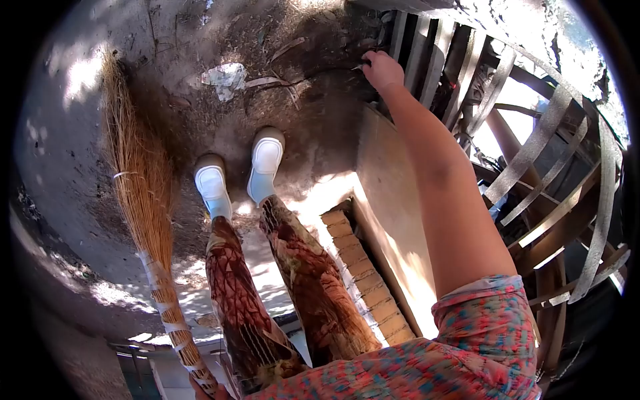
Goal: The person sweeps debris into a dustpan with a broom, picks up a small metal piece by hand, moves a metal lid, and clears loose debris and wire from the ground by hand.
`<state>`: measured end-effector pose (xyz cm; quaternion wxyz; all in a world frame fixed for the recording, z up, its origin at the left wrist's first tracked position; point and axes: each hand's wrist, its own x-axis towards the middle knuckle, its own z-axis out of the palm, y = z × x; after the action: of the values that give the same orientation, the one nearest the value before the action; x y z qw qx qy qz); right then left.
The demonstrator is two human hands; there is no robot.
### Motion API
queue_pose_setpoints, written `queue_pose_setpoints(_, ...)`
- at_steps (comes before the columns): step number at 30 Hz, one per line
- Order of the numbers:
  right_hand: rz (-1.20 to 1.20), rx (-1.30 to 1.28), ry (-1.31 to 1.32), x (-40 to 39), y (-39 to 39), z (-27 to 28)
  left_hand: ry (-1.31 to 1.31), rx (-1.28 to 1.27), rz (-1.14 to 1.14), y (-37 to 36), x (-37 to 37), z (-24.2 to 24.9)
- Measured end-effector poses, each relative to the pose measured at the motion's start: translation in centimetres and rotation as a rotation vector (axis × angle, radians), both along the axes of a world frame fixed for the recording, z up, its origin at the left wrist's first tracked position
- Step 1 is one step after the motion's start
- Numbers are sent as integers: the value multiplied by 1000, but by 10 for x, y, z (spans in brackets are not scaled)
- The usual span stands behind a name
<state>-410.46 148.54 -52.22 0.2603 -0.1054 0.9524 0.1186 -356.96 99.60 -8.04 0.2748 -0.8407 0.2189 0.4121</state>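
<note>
Straw-coloured bristles make up the long broom (143, 193), which runs from the upper left of the view down to the bottom edge, its stalks bound with pale wraps near the handle end. The left hand (203, 389) shows only as a sliver at the bottom edge, where it meets the bound end of the broom; it seems to be closed round it, though too little of the hand is in view to be sure. The brush end fans out over the grey ground (60, 153) on the far left, well apart from the feet.

The right hand (381, 70) is stretched far forward at the end of a bare arm, with the fingers curled down at the foot of a fence of weathered slats (533, 153). Something small and dark lies just at the fingertips, in shadow; I cannot tell whether the hand has hold of it or merely touches the litter there.

Two white shoes (267, 160) stand side by side on dusty ground strewn with dry leaves, with a crumpled pale scrap (225, 77) lying beyond them. Patterned brown trousers (233, 293) and a bright flowered sleeve (490, 313) fill the lower part. Just right of the shoes, a row of bricks (363, 273) lines a smooth concrete ledge (387, 200) that runs up toward the fence.
</note>
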Motion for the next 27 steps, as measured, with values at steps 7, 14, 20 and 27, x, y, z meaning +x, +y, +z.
queue_pose_setpoints(7,258,124,-118,34,-10,-62,23,206,-777,-1,-32,11)
queue_pose_setpoints(14,181,156,-125,44,-3,-86,1,225,-856,-5,-34,10)
queue_pose_setpoints(20,191,-178,-191,34,5,-74,27,218,-906,-4,-35,9)
queue_pose_setpoints(27,-1351,-1533,278,-39,15,-33,65,202,-939,1,-35,15)
